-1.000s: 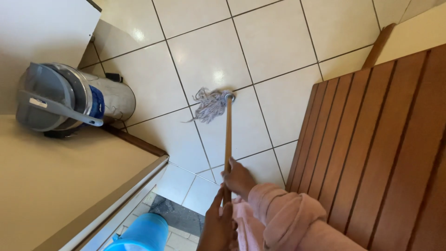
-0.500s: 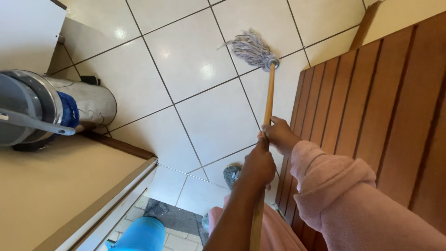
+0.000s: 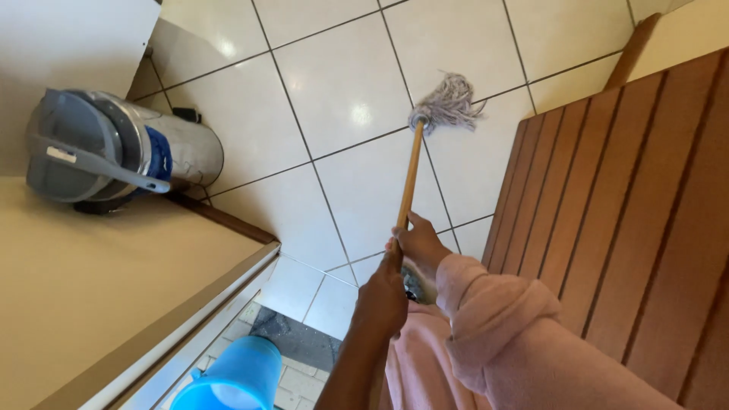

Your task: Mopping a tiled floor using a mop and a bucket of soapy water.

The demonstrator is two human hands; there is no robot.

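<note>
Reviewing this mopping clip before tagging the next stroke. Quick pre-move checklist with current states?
1. Both hands on the mop handle: ok, right hand above, left hand below.
2. Mop head on the tiled floor: ok, strands spread on a tile.
3. Mop head apart from the wooden door: ok, a gap shows.
4. Metal bin out of the stroke: ok, far to the left by the wall.
5. Blue bucket apart from the handle: ok, low left.
6. Floor wet or dry: cannot tell.
</note>
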